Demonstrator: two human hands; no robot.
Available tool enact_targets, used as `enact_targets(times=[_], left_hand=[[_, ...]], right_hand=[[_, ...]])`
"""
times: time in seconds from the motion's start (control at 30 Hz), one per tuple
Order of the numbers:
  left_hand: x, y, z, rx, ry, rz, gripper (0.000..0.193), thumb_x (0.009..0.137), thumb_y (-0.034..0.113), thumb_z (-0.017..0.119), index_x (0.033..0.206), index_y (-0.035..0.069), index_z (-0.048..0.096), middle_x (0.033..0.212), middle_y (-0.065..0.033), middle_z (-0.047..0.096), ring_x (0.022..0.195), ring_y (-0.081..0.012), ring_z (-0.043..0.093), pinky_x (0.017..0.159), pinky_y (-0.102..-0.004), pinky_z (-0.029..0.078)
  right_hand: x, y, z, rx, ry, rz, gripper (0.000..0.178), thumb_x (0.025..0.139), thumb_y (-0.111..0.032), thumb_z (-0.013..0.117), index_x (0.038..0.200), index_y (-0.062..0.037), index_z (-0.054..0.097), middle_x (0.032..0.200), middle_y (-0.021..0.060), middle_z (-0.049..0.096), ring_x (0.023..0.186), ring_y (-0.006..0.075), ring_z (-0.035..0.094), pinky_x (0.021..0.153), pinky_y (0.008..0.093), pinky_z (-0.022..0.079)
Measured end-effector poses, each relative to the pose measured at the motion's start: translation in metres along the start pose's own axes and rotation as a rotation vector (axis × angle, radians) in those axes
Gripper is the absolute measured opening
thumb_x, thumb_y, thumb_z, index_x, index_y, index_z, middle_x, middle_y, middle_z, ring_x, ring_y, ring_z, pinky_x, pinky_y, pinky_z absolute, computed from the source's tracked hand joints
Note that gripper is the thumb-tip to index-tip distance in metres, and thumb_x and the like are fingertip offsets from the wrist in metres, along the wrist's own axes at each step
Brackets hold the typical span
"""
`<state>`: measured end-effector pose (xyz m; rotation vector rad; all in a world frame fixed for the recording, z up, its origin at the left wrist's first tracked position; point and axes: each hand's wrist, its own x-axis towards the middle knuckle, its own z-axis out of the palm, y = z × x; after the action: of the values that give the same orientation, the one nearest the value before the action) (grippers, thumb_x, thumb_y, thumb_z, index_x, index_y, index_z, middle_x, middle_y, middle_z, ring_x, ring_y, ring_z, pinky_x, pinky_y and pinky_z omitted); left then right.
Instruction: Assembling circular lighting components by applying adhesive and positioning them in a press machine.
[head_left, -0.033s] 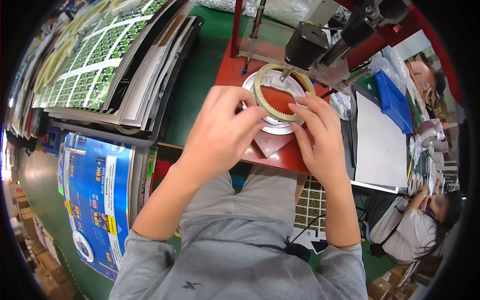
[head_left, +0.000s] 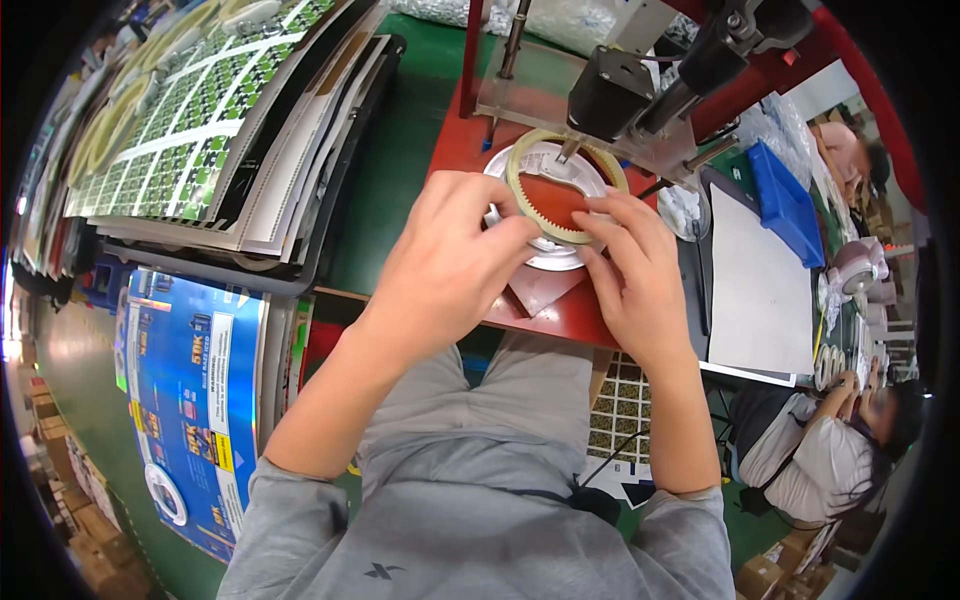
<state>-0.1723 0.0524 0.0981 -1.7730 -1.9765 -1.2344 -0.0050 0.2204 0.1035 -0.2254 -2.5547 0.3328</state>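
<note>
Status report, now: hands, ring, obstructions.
Left hand and right hand both pinching the toothed ring on the white disc. Black motor head close above.

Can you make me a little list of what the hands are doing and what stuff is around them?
left hand: fingers on the near edge of the toothed ring
right hand: fingertips on the ring too
ring: yellowish, teeth inside, lying on a white round holder
base: red plate
above: black motor
left side: stacked printed sheets
right side: blue tray
</note>
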Motion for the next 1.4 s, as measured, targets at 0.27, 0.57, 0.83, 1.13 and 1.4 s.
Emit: enact_targets(times=[0.27,0.57,0.83,1.13,1.4], left_hand=[[0.009,-0.008,-0.007,-0.009,-0.127,0.101,0.014,0.084,0.006,0.078,0.095,0.007,0.071,0.100,-0.0031,0.069,0.100,-0.0297,0.058,0.090,-0.0388,0.047],[0.017,-0.016,-0.021,-0.146,-0.288,-0.009,0.013,0.085,0.002,0.076,0.096,0.005,0.069,0.095,-0.0061,0.070,0.095,-0.0301,0.059,0.087,-0.0387,0.049],[0.023,-0.028,-0.022,-0.210,-0.377,-0.038,0.009,0.084,0.003,0.077,0.091,0.001,0.070,0.090,-0.0094,0.071,0.088,-0.0307,0.062,0.081,-0.0401,0.052],[0.010,-0.023,-0.019,-0.067,-0.275,0.043,0.009,0.084,0.005,0.077,0.091,0.001,0.073,0.106,-0.0097,0.069,0.093,-0.0293,0.063,0.084,-0.0411,0.052],[-0.022,-0.009,-0.007,0.048,-0.085,-0.005,0.026,0.085,0.005,0.076,0.111,0.003,0.075,0.115,-0.0108,0.070,0.112,-0.0315,0.069,0.094,-0.0426,0.057]], right_hand=[[0.003,0.006,0.001,0.035,0.013,-0.021,0.025,0.085,-0.005,0.076,0.110,-0.0088,0.076,0.109,0.0053,0.068,0.111,0.0280,0.064,0.099,0.0438,0.047],[0.005,-0.008,0.012,0.065,0.046,0.060,0.029,0.083,-0.003,0.078,0.111,-0.0092,0.080,0.102,0.0065,0.069,0.101,0.0272,0.066,0.089,0.0382,0.052],[0.006,-0.013,0.014,0.092,0.083,0.101,0.029,0.084,-0.002,0.079,0.112,-0.0082,0.080,0.101,0.0073,0.068,0.099,0.0271,0.065,0.086,0.0381,0.054],[0.009,-0.013,0.013,0.086,0.077,0.084,0.026,0.081,-0.005,0.081,0.107,-0.0059,0.080,0.100,0.0081,0.069,0.099,0.0283,0.066,0.085,0.0396,0.055],[0.012,-0.010,0.010,0.072,0.068,0.051,0.024,0.080,-0.004,0.082,0.104,-0.0045,0.078,0.100,0.0089,0.071,0.099,0.0302,0.067,0.086,0.0406,0.055]])
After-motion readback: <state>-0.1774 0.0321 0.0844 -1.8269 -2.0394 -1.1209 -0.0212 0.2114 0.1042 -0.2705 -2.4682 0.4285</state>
